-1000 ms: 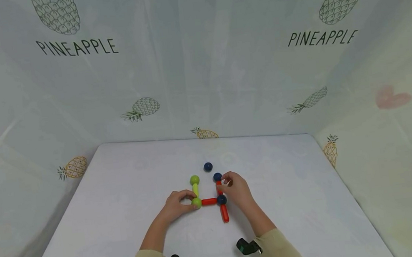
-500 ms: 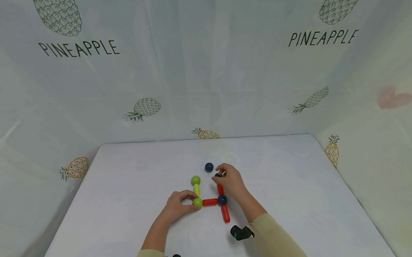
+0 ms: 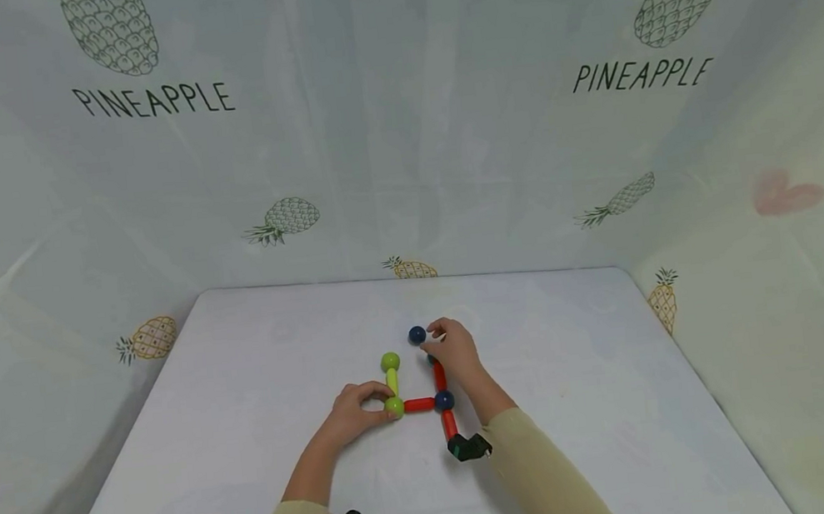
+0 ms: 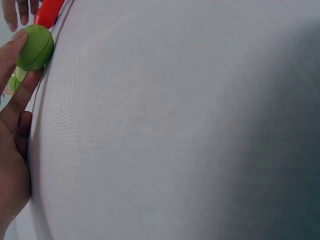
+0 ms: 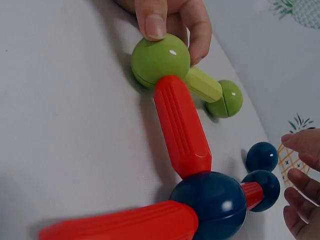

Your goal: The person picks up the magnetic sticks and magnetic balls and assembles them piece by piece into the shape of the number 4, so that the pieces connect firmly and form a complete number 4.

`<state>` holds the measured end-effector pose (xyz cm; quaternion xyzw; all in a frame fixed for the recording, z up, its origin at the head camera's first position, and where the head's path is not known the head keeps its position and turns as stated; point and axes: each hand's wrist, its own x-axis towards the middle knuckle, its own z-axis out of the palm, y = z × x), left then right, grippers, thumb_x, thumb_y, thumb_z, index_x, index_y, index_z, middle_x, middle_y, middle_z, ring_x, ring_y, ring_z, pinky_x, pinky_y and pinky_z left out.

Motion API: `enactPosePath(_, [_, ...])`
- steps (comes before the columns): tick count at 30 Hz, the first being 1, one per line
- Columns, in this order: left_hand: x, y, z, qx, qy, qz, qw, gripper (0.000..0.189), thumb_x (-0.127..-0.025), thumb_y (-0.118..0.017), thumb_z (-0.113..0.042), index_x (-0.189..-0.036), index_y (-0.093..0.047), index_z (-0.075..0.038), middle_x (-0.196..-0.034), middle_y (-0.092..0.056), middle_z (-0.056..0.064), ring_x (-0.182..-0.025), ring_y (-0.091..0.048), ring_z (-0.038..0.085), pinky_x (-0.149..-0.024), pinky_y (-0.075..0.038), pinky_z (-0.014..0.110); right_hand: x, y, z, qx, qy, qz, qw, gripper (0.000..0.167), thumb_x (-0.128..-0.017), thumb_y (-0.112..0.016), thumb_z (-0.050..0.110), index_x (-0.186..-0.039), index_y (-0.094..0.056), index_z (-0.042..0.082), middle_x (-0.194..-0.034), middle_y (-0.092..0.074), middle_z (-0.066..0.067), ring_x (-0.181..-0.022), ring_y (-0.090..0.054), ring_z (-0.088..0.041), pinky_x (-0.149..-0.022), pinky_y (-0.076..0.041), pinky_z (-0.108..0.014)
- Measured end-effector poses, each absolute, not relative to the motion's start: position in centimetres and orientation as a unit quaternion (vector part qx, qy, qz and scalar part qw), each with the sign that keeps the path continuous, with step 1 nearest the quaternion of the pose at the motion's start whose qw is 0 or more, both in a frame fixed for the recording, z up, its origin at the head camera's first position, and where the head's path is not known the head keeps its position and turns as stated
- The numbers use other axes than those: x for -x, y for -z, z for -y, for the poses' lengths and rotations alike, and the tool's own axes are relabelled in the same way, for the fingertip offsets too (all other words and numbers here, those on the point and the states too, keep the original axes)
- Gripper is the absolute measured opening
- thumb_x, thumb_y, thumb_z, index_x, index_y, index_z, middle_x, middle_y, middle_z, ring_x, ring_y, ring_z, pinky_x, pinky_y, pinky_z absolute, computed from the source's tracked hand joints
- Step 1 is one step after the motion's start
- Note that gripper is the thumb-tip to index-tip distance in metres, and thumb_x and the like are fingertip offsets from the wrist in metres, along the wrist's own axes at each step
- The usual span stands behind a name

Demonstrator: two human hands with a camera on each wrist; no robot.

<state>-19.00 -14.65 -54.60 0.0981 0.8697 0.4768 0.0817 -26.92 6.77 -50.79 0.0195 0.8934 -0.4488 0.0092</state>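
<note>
My left hand (image 3: 353, 410) pinches a green ball (image 5: 161, 61) between thumb and finger. From that ball a yellow-green rod (image 3: 392, 381) runs back to another green ball (image 3: 390, 361). A red rod (image 5: 182, 127) joins the held ball to a dark blue ball (image 5: 210, 204), which carries two more red rods, one toward the front and one toward the back. The back rod ends in a second blue ball (image 5: 265, 190), partly hidden by my right hand in the head view. My right hand (image 3: 455, 351), fingers spread, is beside a loose blue ball (image 3: 417, 335) and holds nothing.
The pieces lie on a white table (image 3: 255, 340) with its far edge behind them. A pineapple-print cloth (image 3: 447, 161) hangs around the back and sides. Dark wrist cameras (image 3: 470, 447) sit at both sleeves; the right one overlaps the front red rod.
My right hand has moved back from the rear red rod, past its end ball, to the loose blue ball. The left hand has kept its pinch on the green ball.
</note>
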Motion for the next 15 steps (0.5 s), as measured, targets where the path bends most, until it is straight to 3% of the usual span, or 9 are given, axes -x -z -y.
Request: enactPosePath(15, [18.9,54.5,14.7,-0.101,-0.47,-0.873,0.079,0.029,-0.078,-0.083,-0.027,-0.104,-0.07,-0.024,-0.096,-0.065,-0.012,-0.1,-0.047,0.018,-0.091,-0.035,0.046,28.9,50.9,-5.8,-0.008,0.412,-0.911,0.025,0.033,-0.082,-0.079,0.017,-0.11,-0.065,0.006,-0.111,-0.06,-0.011,-0.097,-0.056,-0.027,-0.08,-0.051,-0.037])
